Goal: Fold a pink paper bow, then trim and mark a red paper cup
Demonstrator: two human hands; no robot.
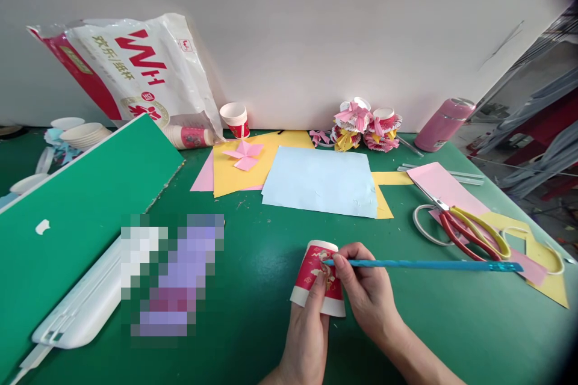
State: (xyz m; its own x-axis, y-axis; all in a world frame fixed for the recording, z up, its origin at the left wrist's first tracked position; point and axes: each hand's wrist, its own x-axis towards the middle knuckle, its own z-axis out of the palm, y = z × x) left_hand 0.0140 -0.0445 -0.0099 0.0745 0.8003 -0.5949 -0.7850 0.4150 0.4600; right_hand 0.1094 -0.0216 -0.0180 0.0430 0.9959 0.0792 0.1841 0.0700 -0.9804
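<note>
My left hand [309, 331] is closed on a red and white paper cup [311, 274], thumb pressed on its printed side. The cup is tilted upside down, its wider end toward me; fingers behind or inside it are hidden. In a pinch, my right hand [368, 289] holds a long thin blue pencil [419, 264], which lies almost level across the view. The pencil's left end touches the cup's printed wall. Beyond both hands lies a light blue paper sheet [320, 180]. To the right, scissors [469, 231] with red and yellow handles rest on coloured paper.
A green board [117, 174] slants up at the left, beside a white corded device [81, 307]. At the back are a plastic cup bag [144, 72], a standing paper cup [235, 120], decorated cups [354, 120] and a pink bottle [445, 123]. A pink paper piece [245, 155] lies on yellow paper.
</note>
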